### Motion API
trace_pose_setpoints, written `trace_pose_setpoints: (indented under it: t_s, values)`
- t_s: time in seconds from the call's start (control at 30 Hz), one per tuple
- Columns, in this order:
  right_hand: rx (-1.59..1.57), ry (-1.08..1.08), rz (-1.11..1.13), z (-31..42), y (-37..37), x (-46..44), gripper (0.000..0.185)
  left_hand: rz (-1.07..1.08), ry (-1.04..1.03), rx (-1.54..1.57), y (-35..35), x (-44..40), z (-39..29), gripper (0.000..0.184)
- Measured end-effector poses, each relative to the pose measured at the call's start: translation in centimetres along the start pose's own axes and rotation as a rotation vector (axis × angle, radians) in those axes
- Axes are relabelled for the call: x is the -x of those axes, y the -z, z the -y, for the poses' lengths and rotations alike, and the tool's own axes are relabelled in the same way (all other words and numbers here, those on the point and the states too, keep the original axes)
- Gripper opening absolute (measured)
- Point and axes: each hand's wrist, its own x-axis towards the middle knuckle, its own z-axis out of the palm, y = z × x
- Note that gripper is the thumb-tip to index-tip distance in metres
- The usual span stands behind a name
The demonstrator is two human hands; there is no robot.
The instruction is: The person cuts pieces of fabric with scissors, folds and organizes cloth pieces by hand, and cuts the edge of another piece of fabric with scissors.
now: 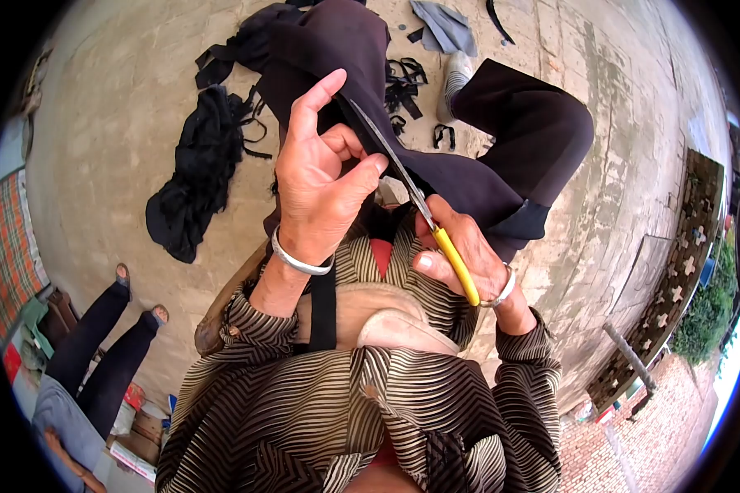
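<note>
My right hand [469,246] grips a pair of scissors [455,263] with yellow handles. The long metal blades point up and left, alongside dark cloth. My left hand [321,177] is by the blade tips, its index finger stretched out and its other fingers curled towards the thumb. Between them they seem to pinch the edge of the black cloth [358,123], though the fingertips partly hide the grip. This cloth lies over my dark-trousered legs [543,123]. Both wrists wear a light bangle.
A crumpled black cloth heap [193,177] lies on the concrete floor to the left. Black scraps [403,82] and a grey cloth piece [446,29] are scattered ahead. Another person's legs [99,353] show at lower left. A low patterned wall [674,287] runs along the right.
</note>
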Motion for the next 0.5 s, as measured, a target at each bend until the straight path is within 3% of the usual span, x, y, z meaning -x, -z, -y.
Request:
trace_pose_setpoints:
  t_s: [0.17,0.5]
  values:
    - [0.091,-0.004,-0.101,0.42,-0.35,-0.31,0.067,-0.008,-0.002,-0.001,-0.12,-0.09,0.14,0.075]
    - [0.145,-0.018,-0.088,0.56,-0.17,-0.48,0.063,-0.011,-0.019,-0.002,0.07,-0.10,0.19,0.077]
